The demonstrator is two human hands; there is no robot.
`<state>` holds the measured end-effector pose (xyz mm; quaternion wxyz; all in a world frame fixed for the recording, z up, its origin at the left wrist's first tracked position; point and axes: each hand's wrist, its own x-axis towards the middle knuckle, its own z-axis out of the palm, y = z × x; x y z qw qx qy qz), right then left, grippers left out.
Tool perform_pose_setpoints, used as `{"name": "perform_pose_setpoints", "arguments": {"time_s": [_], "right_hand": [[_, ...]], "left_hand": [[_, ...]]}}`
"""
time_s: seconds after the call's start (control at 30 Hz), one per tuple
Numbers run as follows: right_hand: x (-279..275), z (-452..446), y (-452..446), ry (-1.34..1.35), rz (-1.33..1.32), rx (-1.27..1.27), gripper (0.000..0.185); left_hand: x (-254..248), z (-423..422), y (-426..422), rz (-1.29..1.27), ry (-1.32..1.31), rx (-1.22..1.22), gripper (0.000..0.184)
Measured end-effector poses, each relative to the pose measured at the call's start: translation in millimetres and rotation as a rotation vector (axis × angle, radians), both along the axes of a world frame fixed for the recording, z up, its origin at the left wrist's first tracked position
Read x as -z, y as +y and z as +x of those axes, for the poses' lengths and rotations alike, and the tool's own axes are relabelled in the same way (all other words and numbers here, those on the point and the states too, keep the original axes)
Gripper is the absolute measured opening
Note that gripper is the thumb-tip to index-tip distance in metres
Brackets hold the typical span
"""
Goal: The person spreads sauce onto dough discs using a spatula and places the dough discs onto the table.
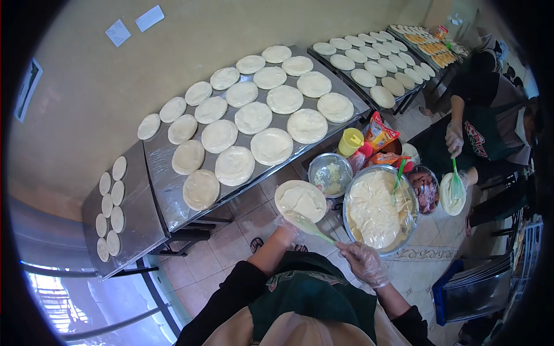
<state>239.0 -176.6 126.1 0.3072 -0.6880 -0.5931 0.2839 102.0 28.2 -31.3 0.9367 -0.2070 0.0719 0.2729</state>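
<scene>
Packet (381, 132) lettering looks blurred; left hand (291, 228) supports dough disc (300, 199), right hand (365, 264) grips spatula (313, 228).

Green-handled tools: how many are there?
3: the pale green tool in the wearer's right hand, the green handle in the big bowl, the green spatula in a co-worker's hand. More may be hidden.

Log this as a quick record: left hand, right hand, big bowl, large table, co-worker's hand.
left hand: holds a dough round
right hand: grips a pale green spatula, blade at the round's near edge
big bowl: creamy filling, green utensil in it
large table: rows of dough rounds
co-worker's hand: gloved, holds another spatula at another round
</scene>
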Motion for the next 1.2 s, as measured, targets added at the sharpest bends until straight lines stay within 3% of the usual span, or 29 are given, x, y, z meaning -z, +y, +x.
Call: {"name": "perform_pose_setpoints", "arguments": {"time_s": [0.03,0.1,0.2,0.3,0.4,0.47,0.53,0.57,0.7,0.8,0.93,1.07,1.17,1.2], "right_hand": [[1.7,-0.7,-2.7,0.001,0.000,0.002,0.029],[9.7,-2.5,-9.3,-0.413,-0.049,-0.003,0.033],[32.7,11.0,-15.5,-0.539,0.101,0.067,0.035],[39.7,25.2,-11.4,-0.633,0.141,0.138,0.034],[21.0,28.5,2.3,-0.676,0.163,0.252,0.033],[21.4,25.4,4.6,-0.614,0.160,0.306,0.034],[28.2,18.5,2.0,-0.633,0.242,0.107,0.039],[28.4,12.6,-1.6,-0.635,0.232,-0.003,0.052],[54.7,26.1,3.7,-0.677,0.235,0.032,0.057],[51.9,32.9,17.0,-0.701,0.236,0.099,0.053],[53.9,40.1,25.5,-0.730,0.271,0.202,0.038],[36.2,41.3,29.8,-0.654,0.301,0.246,0.034],[5.9,33.6,26.3,-0.675,0.188,-0.178,0.043],[3.0,32.0,30.9,-0.674,0.187,-0.178,0.043]], "left_hand": [[-1.5,1.1,-0.3,0.000,0.001,0.002,0.079],[-4.6,6.4,1.9,0.088,-0.105,-0.043,0.076],[-29.6,3.4,4.2,0.249,-0.030,-0.058,0.082],[-27.6,-1.9,17.3,0.178,-0.096,-0.050,0.090],[-72.5,-3.9,10.6,0.417,-0.145,0.017,0.096],[-66.7,-2.9,8.2,0.407,-0.134,0.019,0.093],[-54.6,-1.8,5.4,0.389,-0.109,0.026,0.088],[-48.5,-1.3,4.5,0.379,-0.096,0.031,0.086],[-43.5,-5.6,8.5,0.398,0.002,0.084,0.075],[-45.9,-21.9,-4.5,0.162,-0.077,0.273,0.067],[-53.0,-12.3,-4.6,0.382,-0.270,0.119,0.062],[-56.7,-18.9,-1.5,0.347,-0.099,0.236,0.066],[-37.6,-16.7,-1.4,0.468,-0.060,0.248,0.071],[-58.1,-18.1,-0.7,0.413,-0.116,0.318,0.069]]}}
